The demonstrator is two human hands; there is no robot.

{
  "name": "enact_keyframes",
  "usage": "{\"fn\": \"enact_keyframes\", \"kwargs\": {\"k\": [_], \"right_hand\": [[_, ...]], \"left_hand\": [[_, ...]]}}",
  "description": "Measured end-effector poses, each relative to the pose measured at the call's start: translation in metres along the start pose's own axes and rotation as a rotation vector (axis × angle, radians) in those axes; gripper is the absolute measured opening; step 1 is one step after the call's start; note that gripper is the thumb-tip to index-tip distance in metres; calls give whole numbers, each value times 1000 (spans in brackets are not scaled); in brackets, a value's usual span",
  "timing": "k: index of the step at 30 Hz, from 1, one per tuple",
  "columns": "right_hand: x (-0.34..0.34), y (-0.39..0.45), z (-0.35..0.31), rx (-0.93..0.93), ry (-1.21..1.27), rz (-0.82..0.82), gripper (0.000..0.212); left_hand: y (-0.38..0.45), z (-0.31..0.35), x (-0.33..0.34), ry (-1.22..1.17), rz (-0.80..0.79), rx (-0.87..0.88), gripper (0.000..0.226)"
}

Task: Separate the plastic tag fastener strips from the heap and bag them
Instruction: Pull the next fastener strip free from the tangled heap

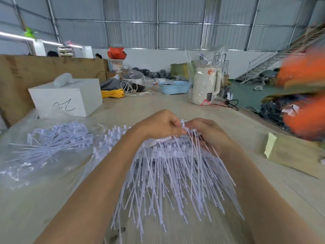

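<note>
Left hand (158, 125): up at the head end of the bunch, fingers curled shut on the top bar of the fastener strips (168, 166), looks like it's there to steady the lot while the other hand works.
Right hand (209, 132): w/ fingers pinched closed on the same head end, right next to the left, thumbs nearly touching; my guess is it's peeling one strip off the rest.
Why held high: heads up, tails down toward the person, so the long filaments hang free and comb out instead of snagging, prob. the reason for that grip.
Strips, look: pale lilac-white plastic, stiff bar w/ blocky heads at top, thin filaments fanning out below, small paddle tips; tangled, crossing each other, a bit blurred.
Where: in both hands, over the middle of the desk (219, 110), tails brushing the desk surface near the person.
Second heap (109, 141): more strips lying just left of the left wrist, not sorted yet.
Clear bag (35, 155): far left on desk, flat, already holds a bundle of strips; close enough to drop the next lot in.
Stage: separating, bagging not yet for this bunch.
</note>
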State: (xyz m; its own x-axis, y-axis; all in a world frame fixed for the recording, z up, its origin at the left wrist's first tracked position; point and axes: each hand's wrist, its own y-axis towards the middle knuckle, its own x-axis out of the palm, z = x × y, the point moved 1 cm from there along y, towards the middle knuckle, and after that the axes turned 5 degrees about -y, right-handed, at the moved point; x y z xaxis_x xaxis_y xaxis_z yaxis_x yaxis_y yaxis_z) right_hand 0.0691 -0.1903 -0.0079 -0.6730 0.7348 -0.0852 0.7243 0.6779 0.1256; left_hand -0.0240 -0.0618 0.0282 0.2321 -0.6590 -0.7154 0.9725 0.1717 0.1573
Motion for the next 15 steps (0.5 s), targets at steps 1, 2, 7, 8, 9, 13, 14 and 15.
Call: {"fn": "enact_keyframes", "kwargs": {"k": [1,2,7,8,9,13,14,15], "right_hand": [[0,1,0,-7,-4,14,13],[1,2,1,-10,-10,27,13],[4,0,4,6,-107,-20,10],[4,0,4,4,-161,-28,11],[5,0,4,-3,-211,-27,11],[4,-2,1,-87,-280,3,20],[3,-2,1,-126,-294,8,21],[3,-3,0,-170,-314,16,21]], "left_hand": [[1,0,2,-26,-5,5,22],[1,-1,3,-34,3,2,23],[5,-8,7,-19,1,-89,20],[6,-9,8,-40,-17,-110,18],[6,-10,9,-61,-29,-123,17],[5,-6,10,-64,41,-100,19],[5,-5,9,-85,57,-103,20],[5,-4,8,-111,71,-112,20]]}}
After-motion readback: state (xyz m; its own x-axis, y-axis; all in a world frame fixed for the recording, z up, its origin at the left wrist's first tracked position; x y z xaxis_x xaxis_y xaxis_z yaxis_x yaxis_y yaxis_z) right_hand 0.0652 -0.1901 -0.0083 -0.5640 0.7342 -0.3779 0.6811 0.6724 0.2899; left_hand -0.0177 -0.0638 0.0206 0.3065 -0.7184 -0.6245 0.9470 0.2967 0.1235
